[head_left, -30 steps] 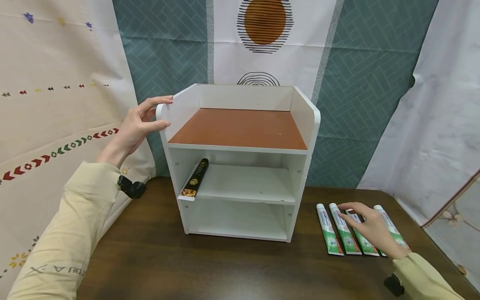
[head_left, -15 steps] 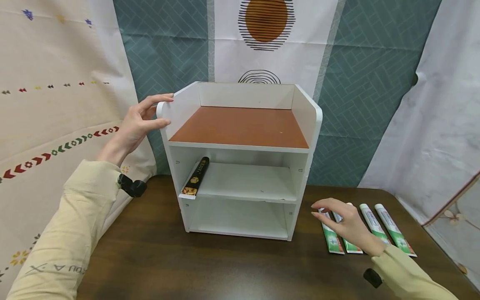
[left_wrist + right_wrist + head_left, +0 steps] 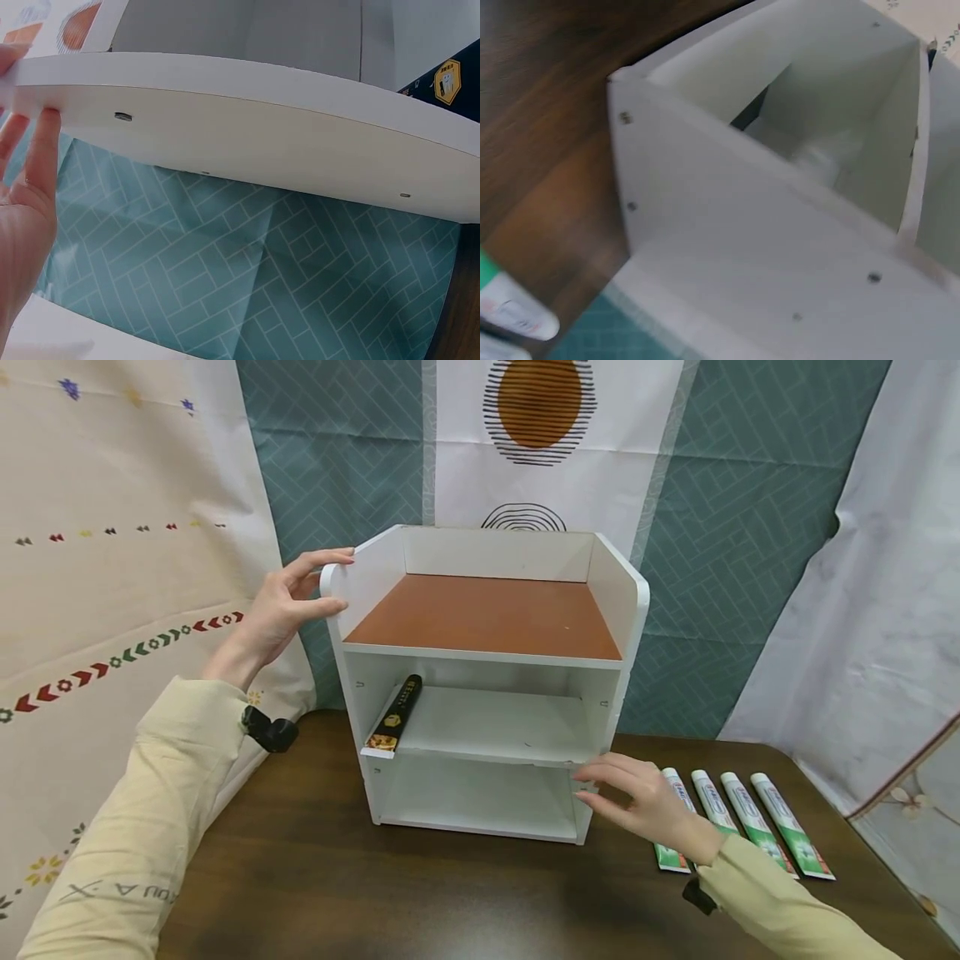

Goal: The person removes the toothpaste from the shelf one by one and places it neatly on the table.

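Note:
A white shelf unit [image 3: 480, 839] with a brown top board [image 3: 487, 617] stands on the table. My left hand [image 3: 273, 614] holds the upper front of its left side panel [image 3: 247, 142], thumb and fingers on either side of the edge. On the middle shelf, at its left end, lies a black toothpaste tube [image 3: 394, 717], its flat end jutting slightly past the front. My right hand [image 3: 641, 797] holds nothing, fingers loosely bent, by the unit's lower right front edge; whether it touches is unclear. That hand is out of sight in the right wrist view.
Several green-and-white toothpaste tubes [image 3: 791, 827] lie in a row on the dark wooden table [image 3: 450, 902], right of the unit; my right hand and wrist partly cover the nearest ones. Patterned cloths [image 3: 750, 527] hang behind and at both sides.
My right hand has moved left from over the row of tubes to the unit's right front edge. The left hand stays on the panel, and the tubes look unmoved.

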The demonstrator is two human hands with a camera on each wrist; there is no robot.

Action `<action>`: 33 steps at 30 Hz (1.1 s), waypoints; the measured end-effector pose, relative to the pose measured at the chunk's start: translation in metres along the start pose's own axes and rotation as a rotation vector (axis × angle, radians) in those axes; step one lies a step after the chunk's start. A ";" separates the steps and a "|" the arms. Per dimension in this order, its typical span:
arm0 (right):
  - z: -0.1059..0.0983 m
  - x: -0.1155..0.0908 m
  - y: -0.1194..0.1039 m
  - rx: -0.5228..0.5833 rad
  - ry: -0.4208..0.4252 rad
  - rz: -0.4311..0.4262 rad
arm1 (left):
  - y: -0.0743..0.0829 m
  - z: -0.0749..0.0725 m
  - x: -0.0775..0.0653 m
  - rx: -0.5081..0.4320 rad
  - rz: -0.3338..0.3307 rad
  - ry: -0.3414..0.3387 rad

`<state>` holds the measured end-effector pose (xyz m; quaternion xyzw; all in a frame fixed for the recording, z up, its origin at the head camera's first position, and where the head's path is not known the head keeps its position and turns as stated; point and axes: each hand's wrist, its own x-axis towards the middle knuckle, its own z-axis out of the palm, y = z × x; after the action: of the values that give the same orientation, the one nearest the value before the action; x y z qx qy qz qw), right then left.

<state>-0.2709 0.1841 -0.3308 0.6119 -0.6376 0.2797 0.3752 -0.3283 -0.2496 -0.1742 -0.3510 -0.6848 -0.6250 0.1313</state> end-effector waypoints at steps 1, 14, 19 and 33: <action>0.004 0.003 0.002 0.006 0.000 0.001 | 0.000 0.000 0.000 0.000 -0.001 0.001; 0.046 0.044 0.022 0.116 -0.082 0.131 | 0.001 -0.001 -0.001 0.011 0.006 0.003; 0.061 0.057 0.028 0.168 -0.135 0.215 | 0.001 -0.001 -0.001 0.013 0.007 0.001; 0.115 0.099 0.038 0.288 -0.274 0.509 | 0.001 -0.001 0.000 0.015 -0.002 -0.001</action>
<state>-0.3216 0.0370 -0.3104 0.5116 -0.7687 0.3669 0.1132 -0.3277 -0.2507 -0.1735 -0.3495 -0.6901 -0.6197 0.1330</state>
